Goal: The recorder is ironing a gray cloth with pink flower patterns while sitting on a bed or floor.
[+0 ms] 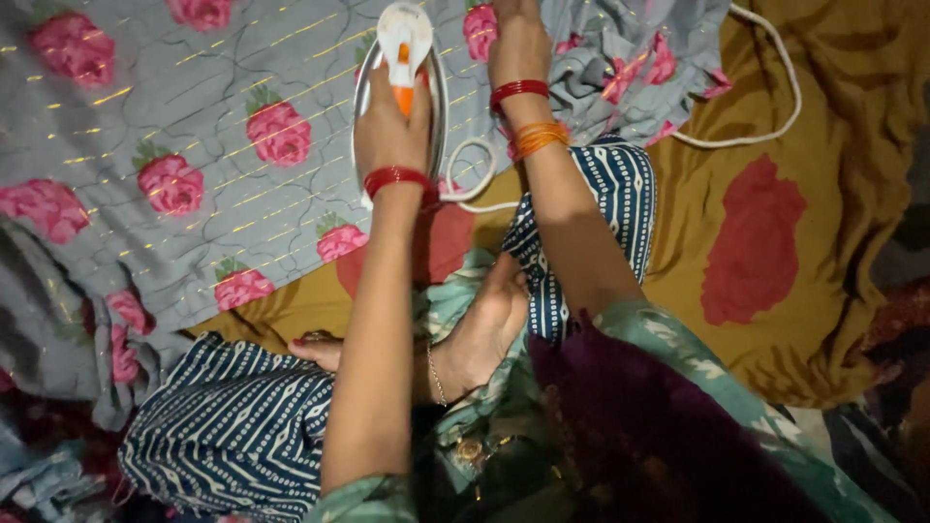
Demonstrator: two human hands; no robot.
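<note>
My left hand [392, 126] is closed around the orange handle of a white electric iron [405, 34]. The iron rests on a grey cloth with pink roses and gold threads [194, 116]. My right hand [515, 44] lies on the same cloth just right of the iron. Its fingers run past the top edge of the view, so their grip is hidden. Both wrists wear red and orange bangles. The iron's white cord [765, 126] loops from behind the iron across to the upper right.
A mustard sheet with dark red shapes [756, 242] covers the surface under the cloth. My crossed legs in blue-and-white patterned trousers [232, 426] and a bare foot [484, 329] fill the lower middle. Crumpled fabric lies at the lower left.
</note>
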